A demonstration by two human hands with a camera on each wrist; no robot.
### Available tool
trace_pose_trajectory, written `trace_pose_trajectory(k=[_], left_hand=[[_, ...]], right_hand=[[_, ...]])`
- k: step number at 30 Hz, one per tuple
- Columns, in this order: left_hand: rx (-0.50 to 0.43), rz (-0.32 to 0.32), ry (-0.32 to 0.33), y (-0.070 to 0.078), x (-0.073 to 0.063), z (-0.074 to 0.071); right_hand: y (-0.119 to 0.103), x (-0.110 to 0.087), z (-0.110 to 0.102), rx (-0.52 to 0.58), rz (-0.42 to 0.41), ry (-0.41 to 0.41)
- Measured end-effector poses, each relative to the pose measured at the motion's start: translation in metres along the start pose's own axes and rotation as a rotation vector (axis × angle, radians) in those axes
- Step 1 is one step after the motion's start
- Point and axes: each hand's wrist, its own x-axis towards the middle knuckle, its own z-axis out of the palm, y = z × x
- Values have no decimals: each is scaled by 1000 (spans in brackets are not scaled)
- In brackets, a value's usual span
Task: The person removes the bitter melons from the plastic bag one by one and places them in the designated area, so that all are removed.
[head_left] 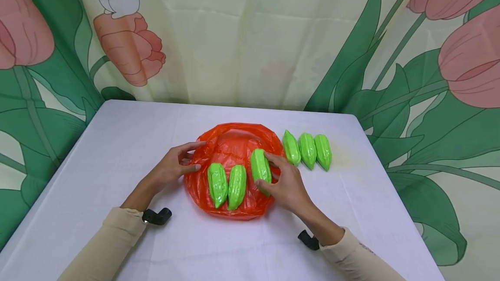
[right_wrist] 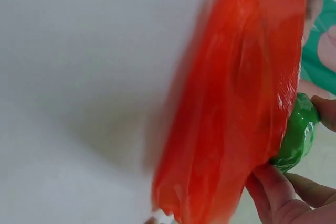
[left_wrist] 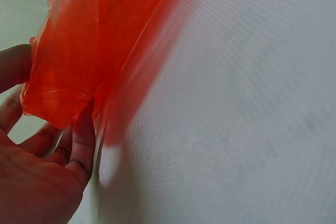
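A red plastic bag [head_left: 230, 142] lies spread open in a round shape on the table. Inside it, near the front, rest two glossy green ridged star fruits [head_left: 217, 185], side by side with pointed ends toward me. My right hand [head_left: 287, 181] holds a third star fruit [head_left: 259, 168] between thumb and fingers, over the bag's right part; in the right wrist view this star fruit [right_wrist: 300, 135] is partly hidden behind the bag's side. At the left rim, my left hand [head_left: 172, 166] grips the bag, thumb and fingers around the thin film [left_wrist: 68, 77].
Three more star fruits [head_left: 307, 151] lie in a row on the white tablecloth [head_left: 133, 129], just right of the bag. Behind the table hangs a curtain [head_left: 250, 47] printed with tulips and a rabbit on a carrot. A black strap piece sits at each wrist.
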Motion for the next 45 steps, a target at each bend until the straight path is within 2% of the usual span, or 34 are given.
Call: trace_pose_trajectory(k=[18,45], left_hand=[[-11,0,-1,0,0,0],[-18,-3,-8,1,0,1]], right_hand=[[8,11,-35,12,-50,115],[38,25,-79,-41,121,220]])
